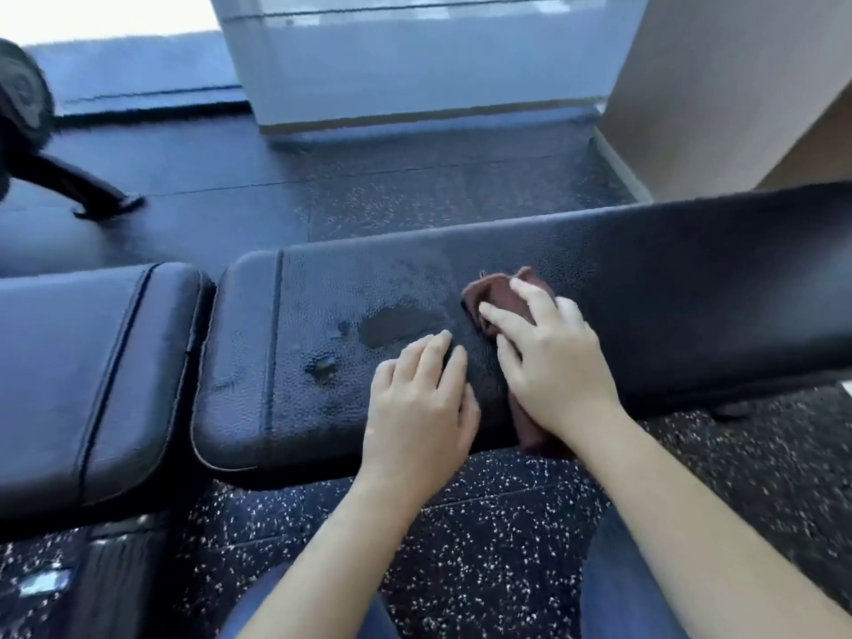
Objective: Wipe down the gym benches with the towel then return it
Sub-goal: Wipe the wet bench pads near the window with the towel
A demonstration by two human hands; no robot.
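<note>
Bench pad (pixel 668 279); towel (pixel 495 292) apparently crosswise under right hand (pixel 553 362)

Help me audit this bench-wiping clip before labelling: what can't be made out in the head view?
Towel: mostly covered by the right hand, so its full shape is hidden.
Long bench pad: right end cut off by the frame edge.
Second pad: left part cut off by the left edge.
Dark object at upper left: blurred and cropped, so it cannot be identified.
</note>
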